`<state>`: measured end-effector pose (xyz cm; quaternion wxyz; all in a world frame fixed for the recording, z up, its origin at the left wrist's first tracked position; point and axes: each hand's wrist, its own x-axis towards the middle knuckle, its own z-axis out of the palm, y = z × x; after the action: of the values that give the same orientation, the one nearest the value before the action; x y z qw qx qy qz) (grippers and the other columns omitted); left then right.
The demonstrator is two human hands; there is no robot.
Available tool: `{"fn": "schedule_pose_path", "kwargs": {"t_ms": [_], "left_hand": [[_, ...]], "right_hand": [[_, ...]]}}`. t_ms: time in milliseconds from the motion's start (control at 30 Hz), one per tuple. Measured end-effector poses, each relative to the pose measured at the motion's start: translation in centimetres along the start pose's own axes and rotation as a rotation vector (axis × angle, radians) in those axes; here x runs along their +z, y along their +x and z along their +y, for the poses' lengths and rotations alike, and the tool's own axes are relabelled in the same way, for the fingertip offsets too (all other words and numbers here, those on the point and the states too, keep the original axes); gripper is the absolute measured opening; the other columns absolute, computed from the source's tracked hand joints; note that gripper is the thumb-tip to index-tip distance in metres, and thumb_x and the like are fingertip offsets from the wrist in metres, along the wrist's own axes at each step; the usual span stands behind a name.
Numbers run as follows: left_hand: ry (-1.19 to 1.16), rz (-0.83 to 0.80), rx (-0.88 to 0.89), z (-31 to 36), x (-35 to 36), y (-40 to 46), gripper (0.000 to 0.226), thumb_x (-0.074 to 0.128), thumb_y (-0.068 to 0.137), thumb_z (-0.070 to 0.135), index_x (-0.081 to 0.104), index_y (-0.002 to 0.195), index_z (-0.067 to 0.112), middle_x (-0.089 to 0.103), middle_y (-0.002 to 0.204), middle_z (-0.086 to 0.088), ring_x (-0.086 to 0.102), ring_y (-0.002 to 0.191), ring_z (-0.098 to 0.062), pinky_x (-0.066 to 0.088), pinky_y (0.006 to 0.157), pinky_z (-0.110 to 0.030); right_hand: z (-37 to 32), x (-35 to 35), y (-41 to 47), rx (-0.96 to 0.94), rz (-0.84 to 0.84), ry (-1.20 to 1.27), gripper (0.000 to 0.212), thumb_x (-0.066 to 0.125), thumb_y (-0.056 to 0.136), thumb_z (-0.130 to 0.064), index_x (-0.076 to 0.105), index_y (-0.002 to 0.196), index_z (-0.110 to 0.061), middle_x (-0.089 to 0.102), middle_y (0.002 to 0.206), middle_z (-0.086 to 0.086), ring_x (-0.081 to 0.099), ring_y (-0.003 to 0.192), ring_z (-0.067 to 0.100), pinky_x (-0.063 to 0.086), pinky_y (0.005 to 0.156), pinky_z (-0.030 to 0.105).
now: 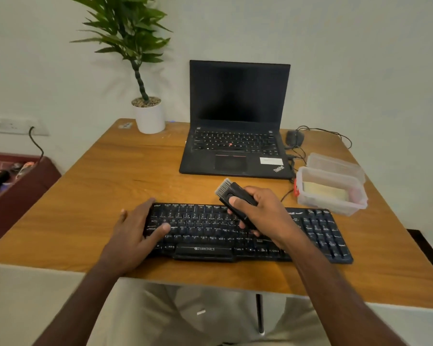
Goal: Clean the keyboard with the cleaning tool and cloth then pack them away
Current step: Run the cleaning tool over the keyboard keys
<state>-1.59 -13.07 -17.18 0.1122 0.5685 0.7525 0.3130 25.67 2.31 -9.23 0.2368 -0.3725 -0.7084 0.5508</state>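
Table (pixel 90 186): wooden, against pale wall.
Keyboard (pixel 318 233): black, lower centre.
Left hand (pixel 135 228): fingers flat on keyboard's left end.
Right hand (pixel 263 216): gripping cleaning tool (pixel 233 198) above keys, bristles up.
Cloth (pixel 325 192): inside clear box (pixel 335 208), right.

Wooden table (pixel 90 186) and what lies on it

On the orange-brown wood top: a black full-size keyboard (pixel 318 236) near the front edge, an open black laptop (pixel 235 146) behind it, a white pot with a green plant (pixel 149 118) at the back left, a black wired mouse (pixel 294 137), and at the right a clear plastic box (pixel 331 193) with its clear lid (pixel 335 166) just behind.
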Motion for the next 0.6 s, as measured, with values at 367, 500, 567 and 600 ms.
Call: {"fn": "schedule_pose_path", "kwargs": {"t_ms": [367,500,567,600], "left_hand": [[0.089,-0.037,-0.056,0.6,-0.4,-0.2,0.114,0.043,0.062,0.099,0.034,0.153,0.030,0.054,0.145,0.007,0.048,0.134,-0.012,0.007,0.123,-0.050],[0.066,-0.143,-0.067,1.1,-1.5,-0.5,0.128,0.055,0.047,0.101,0.026,0.154,0.037,0.044,0.150,0.013,0.033,0.138,-0.003,-0.005,0.125,-0.042],[0.053,-0.201,-0.066,1.1,-2.2,-0.5,0.135,0.058,0.042,0.100,0.020,0.155,0.037,0.034,0.148,0.022,0.018,0.131,0.013,-0.009,0.123,-0.035],[0.071,-0.218,-0.062,1.0,-2.3,-0.5,0.136,0.058,0.042,0.100,0.018,0.156,0.038,0.030,0.149,0.023,0.013,0.129,0.016,-0.009,0.123,-0.034]], "right_hand": [[-0.2,0.9,1.3,-0.144,0.011,-0.153,0.026,0.075,0.090,-0.025,0.057,0.109,-0.024,0.067,0.103,-0.003,0.070,0.077,0.012,0.055,0.060,0.021],[-0.8,1.2,2.1,-0.220,0.110,-0.180,0.035,0.091,0.071,-0.025,0.065,0.094,-0.026,0.072,0.089,-0.008,0.070,0.076,0.009,0.057,0.059,0.024],[-1.1,1.7,2.5,-0.252,0.104,-0.125,0.035,0.094,0.067,-0.022,0.068,0.091,-0.020,0.074,0.083,-0.007,0.070,0.074,0.004,0.054,0.058,0.017],[-1.2,1.9,2.8,-0.269,0.097,-0.102,0.033,0.094,0.068,-0.022,0.069,0.090,-0.018,0.074,0.082,-0.007,0.069,0.074,0.001,0.052,0.059,0.015]]}}
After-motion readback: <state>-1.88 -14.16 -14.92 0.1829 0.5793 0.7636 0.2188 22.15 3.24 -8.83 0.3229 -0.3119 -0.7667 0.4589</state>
